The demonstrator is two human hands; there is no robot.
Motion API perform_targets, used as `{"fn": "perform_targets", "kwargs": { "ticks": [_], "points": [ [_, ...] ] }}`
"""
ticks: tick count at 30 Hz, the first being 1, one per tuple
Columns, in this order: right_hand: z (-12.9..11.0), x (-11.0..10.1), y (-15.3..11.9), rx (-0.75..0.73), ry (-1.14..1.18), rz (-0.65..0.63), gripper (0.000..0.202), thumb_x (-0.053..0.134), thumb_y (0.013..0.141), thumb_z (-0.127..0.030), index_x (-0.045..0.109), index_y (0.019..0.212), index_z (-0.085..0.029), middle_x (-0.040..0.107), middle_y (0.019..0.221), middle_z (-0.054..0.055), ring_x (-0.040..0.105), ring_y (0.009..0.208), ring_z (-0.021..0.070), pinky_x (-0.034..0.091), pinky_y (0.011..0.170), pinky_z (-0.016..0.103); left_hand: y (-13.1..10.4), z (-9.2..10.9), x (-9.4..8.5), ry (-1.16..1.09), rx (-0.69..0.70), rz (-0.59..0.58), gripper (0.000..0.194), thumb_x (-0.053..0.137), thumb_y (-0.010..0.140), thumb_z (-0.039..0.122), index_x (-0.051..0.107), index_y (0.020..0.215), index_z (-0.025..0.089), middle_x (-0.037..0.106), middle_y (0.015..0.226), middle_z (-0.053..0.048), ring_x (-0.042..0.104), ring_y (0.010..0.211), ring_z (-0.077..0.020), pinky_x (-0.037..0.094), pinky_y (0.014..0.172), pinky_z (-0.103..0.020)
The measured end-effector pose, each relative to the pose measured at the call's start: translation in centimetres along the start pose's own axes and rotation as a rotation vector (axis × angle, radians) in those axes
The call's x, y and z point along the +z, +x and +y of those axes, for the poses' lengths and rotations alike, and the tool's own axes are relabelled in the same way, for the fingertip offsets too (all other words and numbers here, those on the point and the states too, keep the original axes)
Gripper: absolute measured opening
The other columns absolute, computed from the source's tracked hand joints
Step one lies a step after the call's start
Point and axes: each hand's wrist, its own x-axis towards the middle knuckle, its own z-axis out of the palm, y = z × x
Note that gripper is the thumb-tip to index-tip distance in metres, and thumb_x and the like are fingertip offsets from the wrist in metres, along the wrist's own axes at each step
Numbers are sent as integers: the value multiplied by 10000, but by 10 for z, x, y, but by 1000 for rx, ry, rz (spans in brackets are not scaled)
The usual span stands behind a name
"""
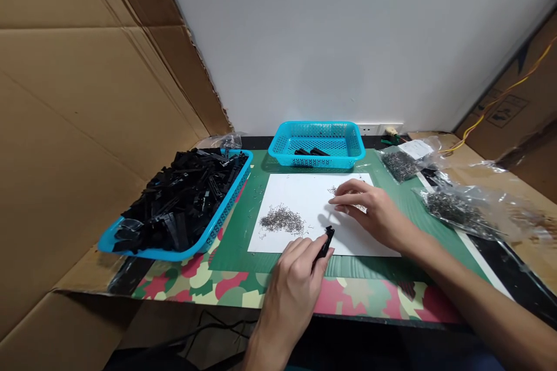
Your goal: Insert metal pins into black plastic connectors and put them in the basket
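Near the front edge of the white paper (pixel 235 246), my left hand (pixel 300 269) is closed round a slim black plastic part (pixel 327 237), whose notched end points up and away from me. My right hand (pixel 368 208) hovers over the paper's right side, fingers bent and tips drawn together in a pinch. Whatever sits between those fingertips is too small to make out. Partly hidden behind that hand is a small scatter of thin metal pieces (pixel 333 190). A larger heap of small bent wire pieces, like little springs (pixel 282 220), lies on the paper's left.
At left, a blue basket (pixel 217 232) is piled high with black plastic parts (pixel 183 191). A second blue basket (pixel 317 161) at the back holds a few black parts (pixel 312 152). Clear bags of metal pieces (pixel 398 165) (pixel 456 211) lie at right. Cardboard (pixel 78 98) stands on the left.
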Motion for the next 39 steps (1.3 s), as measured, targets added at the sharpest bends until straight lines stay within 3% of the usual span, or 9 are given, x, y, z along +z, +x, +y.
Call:
{"fn": "perform_targets", "kwargs": {
  "ticks": [4,8,20,26,30,35,39],
  "points": [
    [-2,6,1,246,359,68,172,737,924,-335,762,859,-178,783,808,71,745,739,206,602,712,331,1,0,0,3,3,-5,241,540,1053,197,662,1260,213,679,887,-45,640,862,-217,522,739,-343],
    [-3,16,1,366,523,11,217,764,876,-348,708,793,-156,761,727,68,746,675,199,612,657,308,0,0,-1,-1,-3,-19,243,533,1057,200,667,1260,209,671,879,-41,633,856,-216,516,738,-346],
    [-4,20,-2,346,426,-27,203,729,885,-334,706,785,-159,755,696,70,730,630,188,602,638,307,7,1,-4,-36,-17,-10,224,569,1043,210,699,1226,203,699,881,-49,657,868,-211,532,731,-323],
    [-3,22,-1,331,363,-55,144,714,880,-254,703,771,-160,756,678,67,720,611,187,563,614,295,8,1,-6,-62,-47,-21,243,580,1039,221,715,1241,221,704,894,-47,669,894,-208,525,692,-293],
    [-7,26,-5,230,232,-10,136,704,912,-214,699,784,-168,748,704,45,694,632,168,513,621,273,7,-1,-4,-74,-93,-20,232,588,1040,271,730,1220,230,653,802,-20,620,756,-176,498,652,-276],
    [-12,34,-10,-111,-302,53,177,560,1047,-186,697,936,-168,707,796,49,630,722,176,373,625,293,5,-1,-5,-67,-88,81,233,585,1039,271,723,1223,233,642,824,-12,561,691,-147,498,669,-268],
    [-7,34,-10,-236,-595,10,157,535,1054,-150,670,980,-183,681,838,47,580,780,198,310,620,328,5,3,-9,-121,-116,184,261,587,1037,273,706,1268,251,643,877,-10,496,606,-118,485,607,-247]
  ]
}}
